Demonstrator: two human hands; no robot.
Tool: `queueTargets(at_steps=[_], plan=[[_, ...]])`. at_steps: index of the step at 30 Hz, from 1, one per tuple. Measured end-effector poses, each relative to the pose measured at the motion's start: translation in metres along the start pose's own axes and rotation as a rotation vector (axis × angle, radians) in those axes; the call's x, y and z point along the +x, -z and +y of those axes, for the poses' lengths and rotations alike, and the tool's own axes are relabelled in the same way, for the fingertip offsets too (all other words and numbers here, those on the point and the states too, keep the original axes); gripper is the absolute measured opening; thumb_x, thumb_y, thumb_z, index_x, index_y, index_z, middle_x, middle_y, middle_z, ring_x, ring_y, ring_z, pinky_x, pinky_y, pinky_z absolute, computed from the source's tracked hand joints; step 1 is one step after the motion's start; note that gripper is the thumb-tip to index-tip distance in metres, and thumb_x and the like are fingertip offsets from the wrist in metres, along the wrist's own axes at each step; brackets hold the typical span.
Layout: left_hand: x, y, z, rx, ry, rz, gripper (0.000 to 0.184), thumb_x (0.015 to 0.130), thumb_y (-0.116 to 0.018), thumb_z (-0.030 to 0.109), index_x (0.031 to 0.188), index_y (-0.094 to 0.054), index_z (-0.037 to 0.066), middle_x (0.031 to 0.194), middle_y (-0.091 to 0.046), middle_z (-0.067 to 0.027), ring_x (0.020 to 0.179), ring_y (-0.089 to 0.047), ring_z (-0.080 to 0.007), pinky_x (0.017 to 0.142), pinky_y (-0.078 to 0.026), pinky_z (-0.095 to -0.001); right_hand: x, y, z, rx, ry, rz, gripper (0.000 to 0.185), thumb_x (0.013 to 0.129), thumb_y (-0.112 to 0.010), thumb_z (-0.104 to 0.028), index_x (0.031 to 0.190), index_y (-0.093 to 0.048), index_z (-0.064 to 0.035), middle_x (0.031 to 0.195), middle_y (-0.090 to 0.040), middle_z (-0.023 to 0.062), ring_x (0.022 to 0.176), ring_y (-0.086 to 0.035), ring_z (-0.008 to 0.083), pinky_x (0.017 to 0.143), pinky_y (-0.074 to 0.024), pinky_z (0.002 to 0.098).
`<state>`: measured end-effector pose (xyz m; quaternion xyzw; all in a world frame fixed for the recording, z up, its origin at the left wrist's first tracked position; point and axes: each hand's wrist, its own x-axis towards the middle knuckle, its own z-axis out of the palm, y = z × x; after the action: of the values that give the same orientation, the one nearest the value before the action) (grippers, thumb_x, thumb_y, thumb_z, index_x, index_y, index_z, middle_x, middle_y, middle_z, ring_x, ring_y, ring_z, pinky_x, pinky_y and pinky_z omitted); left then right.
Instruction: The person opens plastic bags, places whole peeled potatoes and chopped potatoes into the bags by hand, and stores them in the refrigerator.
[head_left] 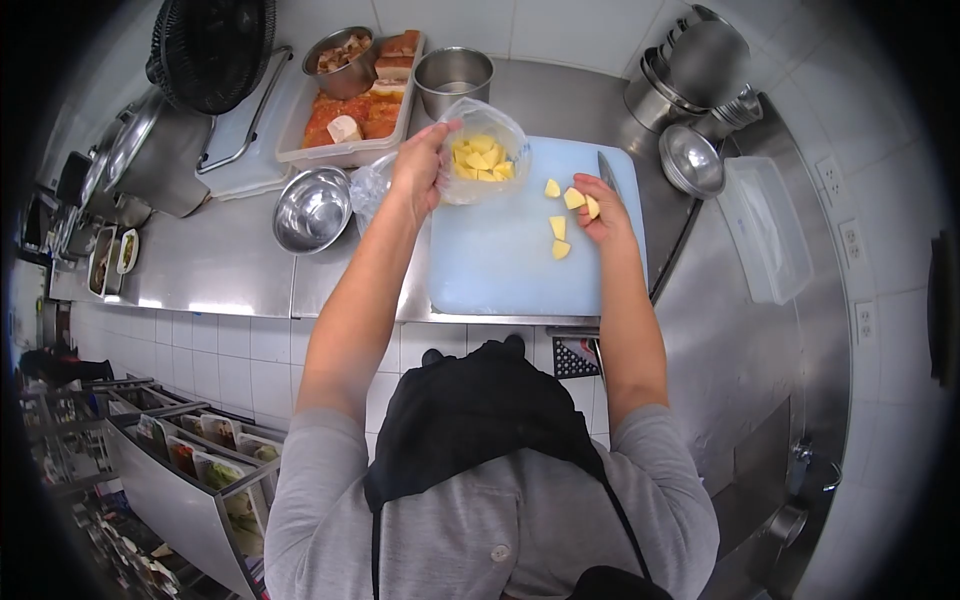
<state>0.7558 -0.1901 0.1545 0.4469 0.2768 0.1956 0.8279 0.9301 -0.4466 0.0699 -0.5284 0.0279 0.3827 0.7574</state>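
My left hand (424, 165) grips the rim of a clear plastic bag (508, 132), its fingers closed on the edge. Inside the bag lie several yellow chunks (480, 158). The bag is over the upper left part of a light blue cutting board (500, 260). At the board's right side my right hand (600, 208) has its fingers closed round pale yellow pieces (592, 207). Other loose pieces (558, 228) rest on the board just left of that hand. A knife (608, 172) lies behind my right hand near the board's edge, partly hidden.
An empty steel bowl (312, 210) and a steel pot (454, 82) stand left of and behind the board. A tray (345, 152) holds orange-red food and a filled pot (342, 64). Stacked pots (660, 95) and a plastic container (765, 230) are at the right.
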Motion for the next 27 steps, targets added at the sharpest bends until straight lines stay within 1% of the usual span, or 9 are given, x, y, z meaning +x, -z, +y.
queueTargets(at_steps=[4, 7, 11, 14, 17, 19, 21, 23, 27], plan=[[0.001, -0.001, -0.003, 0.025, -0.006, -0.022, 0.026, 0.101, -0.053, 0.023, 0.114, -0.067, 0.005, 0.057, -0.04, 0.0093, 0.045, -0.032, -0.0022, 0.04, -0.026, -0.0194, -0.009, -0.012, -0.013, 0.404, -0.047, -0.237, 0.026, 0.088, -0.068, -0.012, 0.113, -0.06, -0.0092, 0.089, -0.067, 0.0109, 0.05, -0.05, 0.0089, 0.036, -0.0349, 0.0188], [-0.005, -0.005, -0.002, 0.061, -0.003, -0.028, 0.026, 0.102, -0.052, 0.023, 0.114, -0.067, 0.006, 0.057, -0.04, 0.009, 0.045, -0.033, -0.0021, 0.04, -0.026, -0.0187, -0.03, -0.07, -0.041, 0.29, -0.001, -0.404, 0.024, 0.087, -0.068, -0.014, 0.11, -0.061, -0.01, 0.086, -0.065, 0.0078, 0.051, -0.05, 0.0104, 0.037, -0.0366, 0.0198], [-0.008, -0.011, -0.001, 0.039, 0.018, -0.06, 0.03, 0.103, -0.049, 0.024, 0.118, -0.065, 0.004, 0.06, -0.039, 0.0087, 0.047, -0.032, -0.0023, 0.043, -0.027, -0.0186, -0.027, -0.165, -0.034, -0.264, 0.371, -0.07, 0.016, 0.09, -0.064, -0.02, 0.098, -0.068, -0.0071, 0.09, -0.069, 0.0126, 0.066, -0.064, 0.0221, 0.045, -0.0473, 0.0327], [-0.007, -0.01, 0.004, 0.022, -0.005, -0.044, 0.031, 0.104, -0.048, 0.025, 0.12, -0.064, 0.004, 0.058, -0.039, 0.0092, 0.046, -0.032, -0.0021, 0.043, -0.026, -0.0176, -0.006, -0.167, -0.028, -1.246, 0.841, -0.084, 0.019, 0.091, -0.061, -0.02, 0.095, -0.071, -0.0048, 0.091, -0.071, 0.018, 0.076, -0.069, 0.0306, 0.06, -0.0532, 0.0392], [-0.012, 0.002, 0.009, 0.027, -0.01, -0.036, 0.032, 0.103, -0.048, 0.025, 0.122, -0.063, 0.004, 0.058, -0.039, 0.0095, 0.046, -0.032, -0.002, 0.042, -0.025, -0.0176, -0.033, -0.151, -0.045, -0.952, 0.93, 0.018, 0.021, 0.09, -0.06, -0.02, 0.098, -0.071, -0.0048, 0.089, -0.07, 0.02, 0.082, -0.069, 0.0353, 0.073, -0.0532, 0.0416], [-0.013, 0.007, 0.01, -0.019, -0.022, -0.005, 0.028, 0.102, -0.05, 0.022, 0.117, -0.065, 0.004, 0.058, -0.039, 0.0099, 0.046, -0.033, -0.0011, 0.04, -0.025, -0.0167, -0.048, -0.127, -0.048, -1.053, 0.982, 0.148, 0.021, 0.09, -0.06, -0.021, 0.094, -0.073, -0.0051, 0.082, -0.071, 0.0178, 0.077, -0.07, 0.0348, 0.074, -0.0541, 0.0432], [-0.012, 0.011, 0.009, -0.033, -0.024, -0.003, 0.026, 0.102, -0.052, 0.021, 0.115, -0.066, 0.004, 0.059, -0.039, 0.01, 0.046, -0.034, -0.0006, 0.039, -0.026, -0.0163, -0.027, -0.083, -0.025, -1.506, 0.796, 0.14, 0.023, 0.089, -0.063, -0.022, 0.104, -0.071, -0.0061, 0.096, -0.071, 0.0185, 0.089, -0.068, 0.0356, 0.076, -0.0549, 0.0453], [-0.01, 0.012, 0.008, -0.019, -0.017, -0.03, 0.026, 0.102, -0.052, 0.021, 0.115, -0.066, 0.003, 0.059, -0.04, 0.0096, 0.047, -0.035, -0.0008, 0.039, -0.025, -0.0163, -0.042, -0.067, 0.008, -1.844, 0.788, 0.173, 0.03, 0.087, -0.067, -0.023, 0.112, -0.067, -0.0063, 0.106, -0.066, 0.0168, 0.097, -0.063, 0.0368, 0.073, -0.0559, 0.0444], [-0.008, 0.006, 0.005, -0.025, -0.014, -0.03, 0.025, 0.101, -0.053, 0.02, 0.114, -0.067, 0.004, 0.06, -0.041, 0.0093, 0.048, -0.036, -0.0009, 0.039, -0.025, -0.0166, -0.065, -0.048, 0.06, -1.77, 0.978, 0.096, 0.035, 0.084, -0.07, -0.023, 0.115, -0.063, -0.0085, 0.101, -0.06, 0.0157, 0.092, -0.06, 0.0363, 0.074, -0.0543, 0.0429]])
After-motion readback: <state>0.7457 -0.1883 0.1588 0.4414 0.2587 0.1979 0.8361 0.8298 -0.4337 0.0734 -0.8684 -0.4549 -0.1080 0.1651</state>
